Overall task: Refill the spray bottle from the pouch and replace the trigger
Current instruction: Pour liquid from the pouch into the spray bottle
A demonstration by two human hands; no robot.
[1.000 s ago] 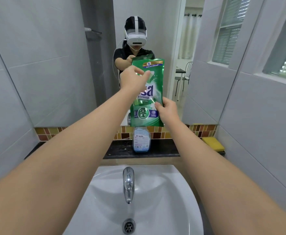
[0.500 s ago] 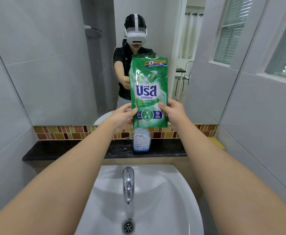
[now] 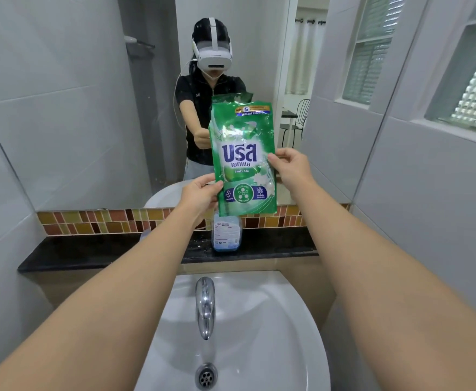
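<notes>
I hold a green refill pouch (image 3: 242, 159) upright in front of the mirror, above the ledge. My left hand (image 3: 200, 193) pinches its lower left edge. My right hand (image 3: 290, 167) grips its right edge, a bit higher up. Directly below the pouch stands the clear spray bottle (image 3: 227, 235) with a little blue liquid at its bottom, on the black ledge (image 3: 90, 251). The pouch hides the bottle's neck, and no trigger head is in sight.
A white basin (image 3: 273, 334) with a chrome tap (image 3: 205, 303) lies below the ledge. Behind the ledge run a mosaic tile strip (image 3: 104, 221) and a large mirror showing a person in a headset. Grey tiled walls close in on both sides.
My left hand came down from the pouch's top to its lower left edge. My right hand slid up the right edge. The pouch turned to face me squarely.
</notes>
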